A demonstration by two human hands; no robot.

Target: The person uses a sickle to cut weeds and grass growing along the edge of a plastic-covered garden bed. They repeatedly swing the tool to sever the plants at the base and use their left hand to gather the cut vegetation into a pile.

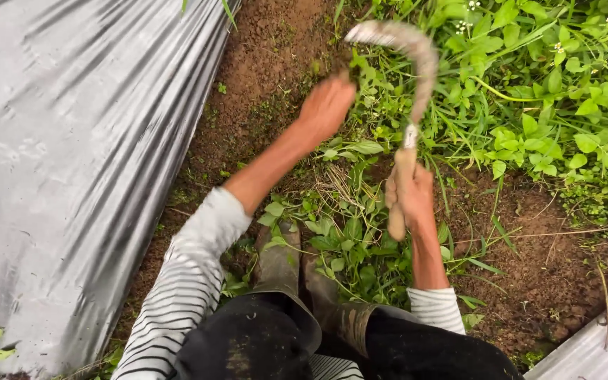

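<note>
My right hand (411, 193) is closed around the wooden handle of a sickle (416, 77), whose curved blade arcs up and to the left, blurred by motion. My left hand (326, 105) reaches forward into the weeds (360, 134) at the edge of the bare soil, its fingers curled into the plants just under the blade's tip. Whether it grips a clump is partly hidden by the blur. Both arms wear striped sleeves.
A sheet of grey plastic mulch (72, 155) covers the bed on the left. Another plastic edge (592, 345) shows at the bottom right. Brown soil (262, 63) runs between them, with dense green weeds (550, 84) at top right. My muddy boots (297, 281) stand below.
</note>
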